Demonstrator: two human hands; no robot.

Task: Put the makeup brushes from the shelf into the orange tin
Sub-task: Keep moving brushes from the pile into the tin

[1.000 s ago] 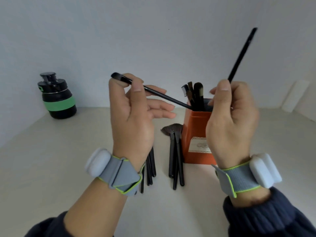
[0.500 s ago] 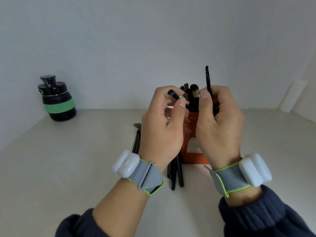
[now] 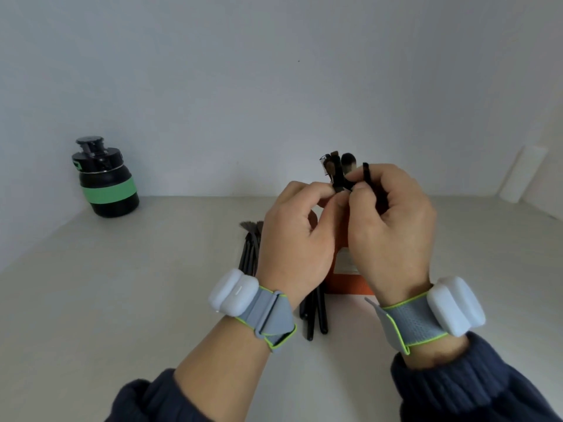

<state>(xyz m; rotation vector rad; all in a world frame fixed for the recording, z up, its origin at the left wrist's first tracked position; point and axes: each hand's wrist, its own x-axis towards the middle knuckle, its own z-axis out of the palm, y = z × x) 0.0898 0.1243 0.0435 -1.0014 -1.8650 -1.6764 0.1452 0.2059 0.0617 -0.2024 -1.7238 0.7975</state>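
Observation:
The orange tin (image 3: 347, 284) stands on the shelf, mostly hidden behind both hands. Several brush heads (image 3: 338, 166) stick up out of it. My left hand (image 3: 298, 236) pinches a thin black brush (image 3: 338, 185) over the tin's mouth. My right hand (image 3: 393, 226) grips another black brush (image 3: 370, 181), whose end pokes up between its fingers. Both hands touch at the fingertips above the tin. Several loose black brushes (image 3: 313, 315) lie on the shelf left of the tin, one with a fan head (image 3: 251, 226).
A black bottle with a green band (image 3: 105, 181) stands at the back left corner. A white object (image 3: 522, 175) leans at the back right. The pale shelf (image 3: 122, 300) is walled at the back and sides.
Both hands have come together over the tin. The long brush in my right hand has dropped down, and the left hand's brush has swung from the left to the tin's mouth.

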